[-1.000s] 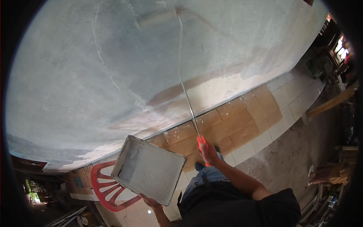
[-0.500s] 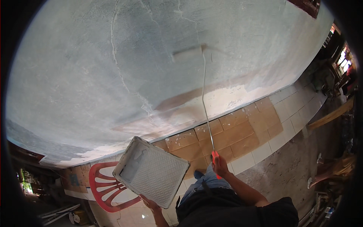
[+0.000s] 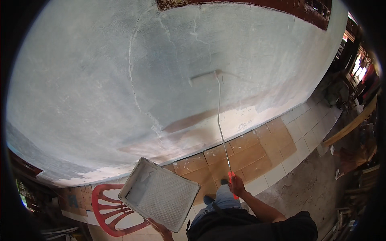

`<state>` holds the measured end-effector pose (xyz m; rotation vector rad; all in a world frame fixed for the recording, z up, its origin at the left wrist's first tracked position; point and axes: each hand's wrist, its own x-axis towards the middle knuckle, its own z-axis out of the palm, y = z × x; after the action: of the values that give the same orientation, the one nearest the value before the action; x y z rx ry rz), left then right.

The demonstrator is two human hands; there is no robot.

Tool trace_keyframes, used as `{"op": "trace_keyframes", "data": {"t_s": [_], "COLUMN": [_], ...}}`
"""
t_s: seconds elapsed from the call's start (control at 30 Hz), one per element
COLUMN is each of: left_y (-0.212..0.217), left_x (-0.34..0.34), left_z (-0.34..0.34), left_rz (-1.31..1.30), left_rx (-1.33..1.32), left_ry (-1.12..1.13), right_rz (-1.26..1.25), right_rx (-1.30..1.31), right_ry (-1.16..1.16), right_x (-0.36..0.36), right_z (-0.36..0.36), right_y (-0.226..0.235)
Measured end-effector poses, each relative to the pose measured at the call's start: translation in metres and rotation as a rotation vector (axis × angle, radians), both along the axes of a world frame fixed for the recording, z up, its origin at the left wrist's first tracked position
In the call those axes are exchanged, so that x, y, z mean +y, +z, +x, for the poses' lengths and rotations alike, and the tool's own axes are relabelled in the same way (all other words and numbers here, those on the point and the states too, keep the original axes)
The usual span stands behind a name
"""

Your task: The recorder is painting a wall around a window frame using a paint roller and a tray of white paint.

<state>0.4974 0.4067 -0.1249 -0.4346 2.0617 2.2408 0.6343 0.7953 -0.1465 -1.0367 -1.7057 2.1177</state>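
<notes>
A long paint roller with a thin bent metal rod lies against the pale blue-grey wall (image 3: 96, 80); its roller head (image 3: 203, 76) is slightly blurred. My right hand (image 3: 238, 186) is wrapped round the red handle (image 3: 231, 176) at the rod's lower end. To the left, my left hand (image 3: 160, 229) grips the near edge of a paint tray (image 3: 169, 197), tilted, with a ribbed ramp and some pale grey paint in its deep end. That hand's fingers are partly hidden beneath the tray.
A red plastic chair (image 3: 98, 201) stands behind the tray at the left. Paint-spotted brown cardboard (image 3: 245, 156) covers white floor tiles (image 3: 257, 184) along the wall's foot. A dark red-brown wooden frame (image 3: 241, 5) crosses the wall's top. A wooden plank (image 3: 350, 124) and clutter lie at the right.
The view has tilted upward, showing more of the wooden frame. Against the wall cracks, the roller head sits slightly lower. Both hands keep their holds.
</notes>
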Motion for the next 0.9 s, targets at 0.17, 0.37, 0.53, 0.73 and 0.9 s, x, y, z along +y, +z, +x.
{"op": "trace_keyframes", "data": {"t_s": [0.17,0.37,0.53,0.73,0.9], "left_y": [-0.003,-0.012,0.000,0.014,0.013], "left_x": [-0.001,-0.001,-0.004,0.008,0.011], "left_z": [-0.007,-0.010,-0.003,-0.009,-0.009], "left_rz": [-0.008,-0.068,0.048,0.027,0.009], "left_rx": [0.000,0.073,-0.018,-0.029,-0.022], "left_ry": [0.036,0.009,0.019,0.065,0.081], "right_rz": [0.274,0.507,0.062,0.323,0.332], "right_rx": [0.236,0.152,0.042,0.249,0.264], "right_ry": [0.030,0.008,-0.013,0.056,0.026], "right_x": [0.046,0.069,0.026,0.075,0.090], "right_z": [-0.074,-0.047,0.009,-0.054,-0.053], "right_y": [0.096,0.018,-0.014,0.108,0.086]}}
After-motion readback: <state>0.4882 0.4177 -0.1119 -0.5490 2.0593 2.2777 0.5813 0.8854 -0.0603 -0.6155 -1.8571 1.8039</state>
